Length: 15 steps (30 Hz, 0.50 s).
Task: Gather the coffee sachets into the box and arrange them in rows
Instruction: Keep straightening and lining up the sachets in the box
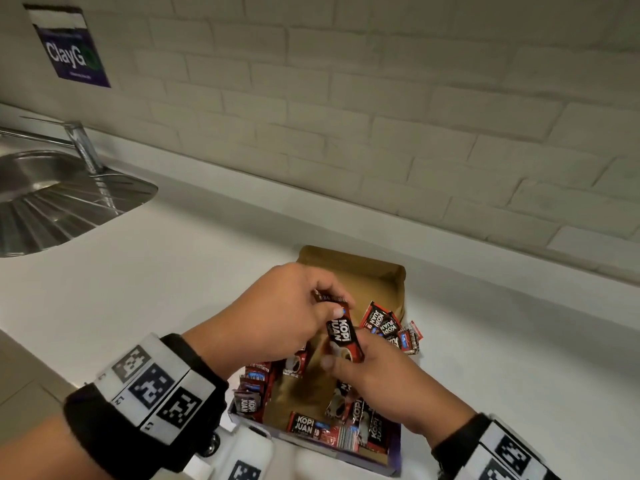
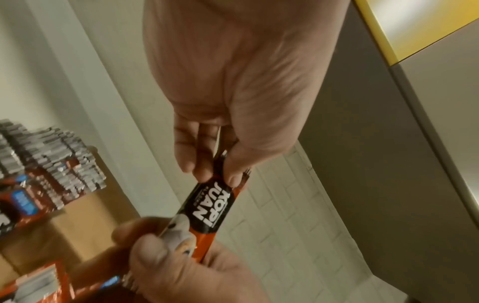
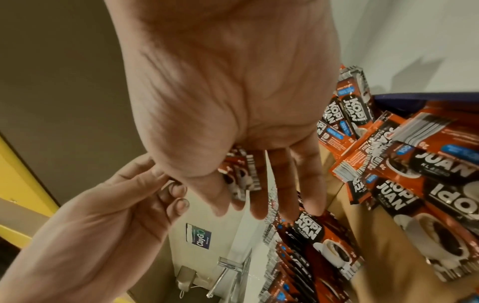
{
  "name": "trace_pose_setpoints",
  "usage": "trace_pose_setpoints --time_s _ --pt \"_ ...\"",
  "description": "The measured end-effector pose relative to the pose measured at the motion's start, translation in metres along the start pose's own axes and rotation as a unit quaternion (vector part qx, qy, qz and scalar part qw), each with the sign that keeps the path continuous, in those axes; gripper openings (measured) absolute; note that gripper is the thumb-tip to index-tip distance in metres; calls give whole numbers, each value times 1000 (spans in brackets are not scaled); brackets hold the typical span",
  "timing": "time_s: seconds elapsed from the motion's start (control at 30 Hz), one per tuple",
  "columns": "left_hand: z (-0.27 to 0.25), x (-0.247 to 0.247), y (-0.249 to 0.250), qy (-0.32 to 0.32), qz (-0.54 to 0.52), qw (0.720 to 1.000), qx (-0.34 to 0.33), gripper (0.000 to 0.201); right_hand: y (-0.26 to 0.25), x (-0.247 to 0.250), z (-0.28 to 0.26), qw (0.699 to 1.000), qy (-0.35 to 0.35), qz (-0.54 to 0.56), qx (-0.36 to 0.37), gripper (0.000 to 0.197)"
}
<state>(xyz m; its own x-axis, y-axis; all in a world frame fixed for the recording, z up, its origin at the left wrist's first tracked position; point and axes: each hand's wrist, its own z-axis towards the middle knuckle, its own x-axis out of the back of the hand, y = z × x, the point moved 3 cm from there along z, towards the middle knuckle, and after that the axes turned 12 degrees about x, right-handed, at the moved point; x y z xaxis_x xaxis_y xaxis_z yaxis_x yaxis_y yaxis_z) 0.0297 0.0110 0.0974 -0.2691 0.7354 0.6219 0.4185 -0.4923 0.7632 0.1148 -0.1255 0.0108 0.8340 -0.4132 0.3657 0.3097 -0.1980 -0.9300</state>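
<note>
Step in hand, as judged: passing one sachet [image 1: 341, 336] between hands above the box [image 1: 394, 445], centre-lower frame. Recommended: release one hand only once the other grips firmly, then stand it against the upright row [image 1: 254, 389] at the box's left wall. The left hand [image 1: 277, 313] pinches the sachet's upper end, fingers [image 2: 191, 151] curled; it also holds a second sachet [image 1: 329, 296]. The right hand [image 1: 377, 375] pinches the lower end. Loose sachets [image 1: 384, 323] lie inside, right of centre.
</note>
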Motion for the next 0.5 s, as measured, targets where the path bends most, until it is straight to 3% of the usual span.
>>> trace_pose_setpoints --time_s 0.07,0.23,0.4,0.5 --pt "5 8 -2 19 37 999 -12 16 5 -1 3 1000 -5 -15 -9 10" --pt "22 33 -21 50 131 990 -1 9 25 3 10 994 35 -91 -38 33" --pt "42 15 -49 -27 227 973 32 13 27 -15 23 962 -80 -253 -59 58" --pt "51 -4 -58 -61 275 959 25 15 25 -27 38 953 -105 -273 -84 47"
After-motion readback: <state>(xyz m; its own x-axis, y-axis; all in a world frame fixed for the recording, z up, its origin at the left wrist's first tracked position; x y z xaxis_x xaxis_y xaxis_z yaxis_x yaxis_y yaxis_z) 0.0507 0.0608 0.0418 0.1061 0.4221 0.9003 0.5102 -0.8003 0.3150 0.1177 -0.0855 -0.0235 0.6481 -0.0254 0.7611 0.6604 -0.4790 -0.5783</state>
